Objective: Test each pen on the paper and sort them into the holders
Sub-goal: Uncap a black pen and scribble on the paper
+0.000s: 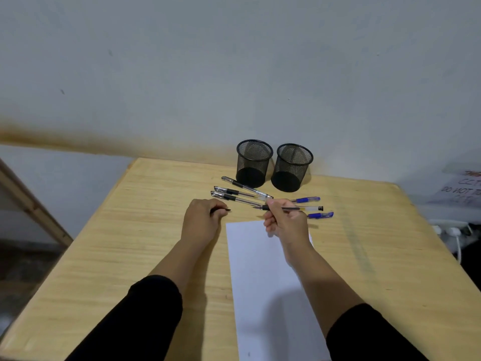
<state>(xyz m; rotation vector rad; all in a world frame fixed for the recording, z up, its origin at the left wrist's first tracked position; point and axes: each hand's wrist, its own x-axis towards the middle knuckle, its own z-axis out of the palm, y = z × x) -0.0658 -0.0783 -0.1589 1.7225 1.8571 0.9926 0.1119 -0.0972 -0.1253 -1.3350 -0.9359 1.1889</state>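
Note:
My right hand [285, 222] holds an uncapped black pen [299, 208] level above the top edge of the white paper [265, 282], tip pointing left. My left hand [201, 220] is closed on the pen's black cap [221, 210], resting on the table left of the paper. Three capped black pens [235, 191] lie side by side behind my hands. Two blue pens [308, 199] [321, 215] lie to the right, partly hidden by my right hand. Two black mesh holders [253, 162] [292, 166] stand upright and empty at the back.
The wooden table [135, 243] ends against a pale wall. A power strip with a white cable [454, 231] and a printed sign [462, 190] sit beyond the table's right edge. A wooden frame [31, 204] stands off the left side.

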